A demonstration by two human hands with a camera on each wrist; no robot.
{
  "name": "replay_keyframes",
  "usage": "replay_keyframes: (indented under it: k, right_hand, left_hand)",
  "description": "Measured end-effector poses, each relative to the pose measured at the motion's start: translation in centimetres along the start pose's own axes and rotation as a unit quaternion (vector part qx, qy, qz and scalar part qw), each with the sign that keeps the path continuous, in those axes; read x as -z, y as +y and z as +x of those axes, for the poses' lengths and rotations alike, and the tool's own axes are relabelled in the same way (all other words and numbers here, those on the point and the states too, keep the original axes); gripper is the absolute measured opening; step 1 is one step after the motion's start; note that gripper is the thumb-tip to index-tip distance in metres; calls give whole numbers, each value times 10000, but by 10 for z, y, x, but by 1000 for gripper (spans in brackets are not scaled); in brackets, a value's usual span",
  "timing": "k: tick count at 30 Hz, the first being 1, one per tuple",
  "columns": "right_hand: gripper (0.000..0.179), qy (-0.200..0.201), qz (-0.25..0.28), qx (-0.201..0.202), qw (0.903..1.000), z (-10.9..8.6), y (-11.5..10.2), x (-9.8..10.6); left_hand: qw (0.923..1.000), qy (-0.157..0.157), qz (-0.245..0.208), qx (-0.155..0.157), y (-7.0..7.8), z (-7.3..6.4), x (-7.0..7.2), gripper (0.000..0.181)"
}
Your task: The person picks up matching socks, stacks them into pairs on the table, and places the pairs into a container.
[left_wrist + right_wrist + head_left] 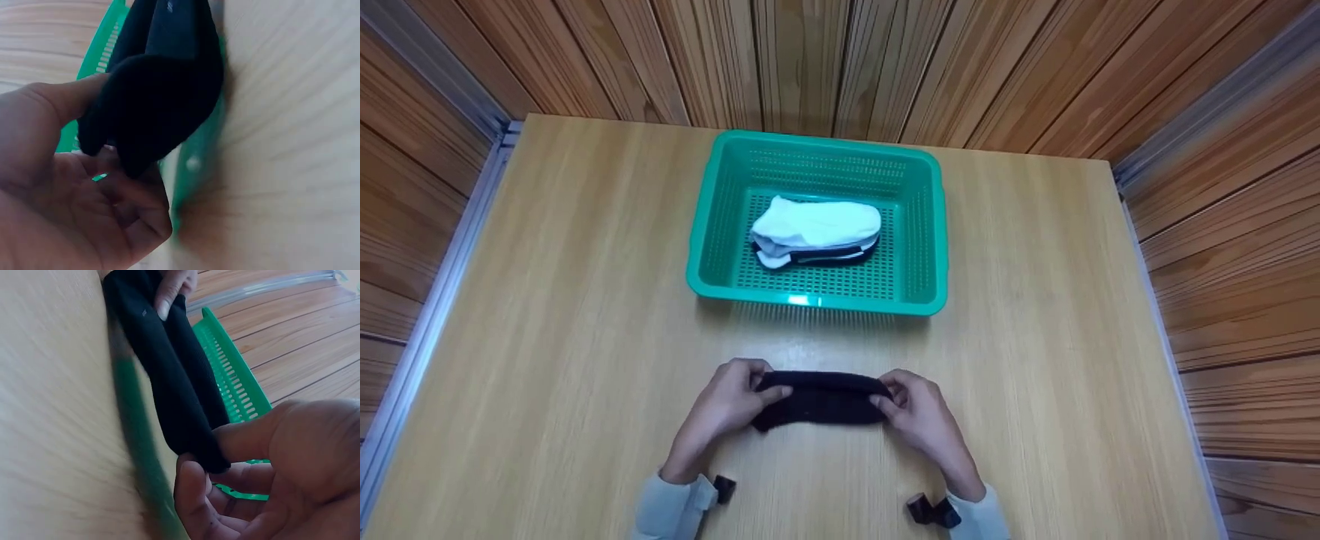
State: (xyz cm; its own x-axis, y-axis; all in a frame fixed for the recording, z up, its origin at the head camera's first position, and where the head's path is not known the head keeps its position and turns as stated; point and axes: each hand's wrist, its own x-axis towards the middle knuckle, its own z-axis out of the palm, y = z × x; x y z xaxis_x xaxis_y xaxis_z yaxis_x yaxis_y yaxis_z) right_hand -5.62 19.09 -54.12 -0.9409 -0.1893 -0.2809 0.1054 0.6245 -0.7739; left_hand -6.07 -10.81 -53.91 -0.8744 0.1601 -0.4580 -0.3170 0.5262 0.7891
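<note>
A black sock [825,399], folded lengthwise, is held stretched between the two hands in front of the basket. My left hand [735,397] pinches its left end, thumb on top and fingers beneath. At the other end my right hand [919,412] pinches the cloth between thumb and fingers. In the left wrist view the black sock [163,95] hangs above the table with its layers spread a little at the end. The right wrist view shows the black sock [174,382] with a small pale mark near the far end, by the left thumb.
A green plastic basket [817,304] with slotted walls stands at the back middle of the wooden table [1035,337]. Inside it lie white socks [817,225] stacked over dark ones. Wood-panelled walls [802,67] enclose the table's back and sides.
</note>
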Motion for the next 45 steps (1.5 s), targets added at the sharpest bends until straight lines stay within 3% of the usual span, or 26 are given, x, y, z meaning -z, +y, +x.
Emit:
replay_keyframes:
  k: [5,10,13,15,19,22,25,35,45]
  right_hand:
    - [10,238,60,-69,9997,2,0,1]
    - [7,296,241,-229,9990,3,2,3]
    - [8,332,365,-173,9986,4,4,4]
    - [12,376,408,-63,9984,4,5,4]
    - [20,327,419,102,9985,3,7,3]
    - [19,246,308,121,9991,3,7,2]
    - [18,246,216,51,9995,4,6,1]
    - [22,63,1002,-156,9948,5,6,3]
    - [17,131,1381,-338,9898,6,3,9]
  left_hand:
    - [9978,-399,-512,-91,-2,0,6,21]
    - [9837,-959,-1501,-258,-9,-1,12,24]
    - [9799,-916,-1763,-192,-11,-2,13,20]
    - [9839,-669,-1650,-131,-11,-2,12,28]
    - [9974,-14,-716,-46,-8,-2,7,26]
    - [9991,394,-125,-6,-4,-1,1,20]
    - [9979,637,59,-38,-2,0,-4,17]
    - [9974,692,-203,40,-6,1,1,12]
    - [9972,377,-573,314,1,1,16,13]
